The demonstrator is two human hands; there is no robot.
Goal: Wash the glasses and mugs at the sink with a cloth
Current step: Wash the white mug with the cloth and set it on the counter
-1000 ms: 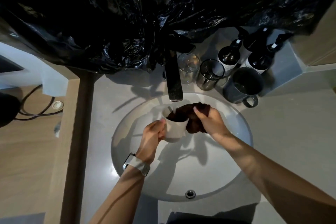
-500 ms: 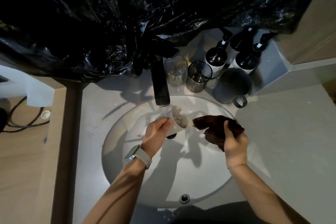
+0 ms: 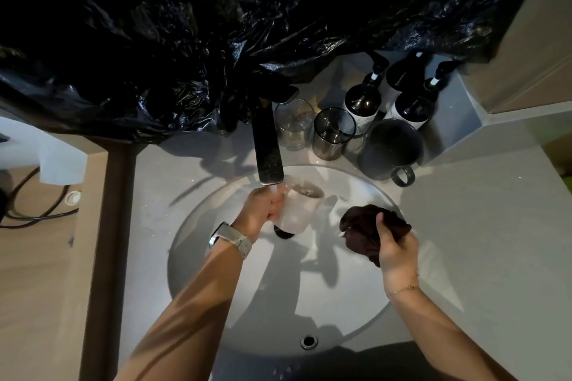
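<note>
White mug (image 3: 298, 206) sits in my left hand (image 3: 263, 206), held over the sink (image 3: 216, 303) just under the tip of the dark faucet (image 3: 267, 148), its mouth tilted up and toward the back; my fingers curl round its side, so this grip is closed on the mug. Water seems to run from the faucet onto my fingers and the mug's rim, though blur makes that hard to judge. To the right, apart from the mug and also over the basin, my right hand (image 3: 397, 252) clutches the dark brown cloth (image 3: 368, 227), bunched into a wad, thumb pressed across its top; that grip is full of cloth. A pale watch (image 3: 230, 240) wraps my left wrist and a thin bracelet (image 3: 402, 289) circles my right. Behind the sink, on the grey table (image 3: 479, 226), stand a clear glass (image 3: 294, 125), a smoky glass (image 3: 332, 133) just beside it, and a dark grey mug (image 3: 393, 148) with its handle toward me. Dark pump bottles (image 3: 362, 102) cluster behind them. Crumpled black plastic sheet (image 3: 216, 25) hangs over the wall above the faucet.
</note>
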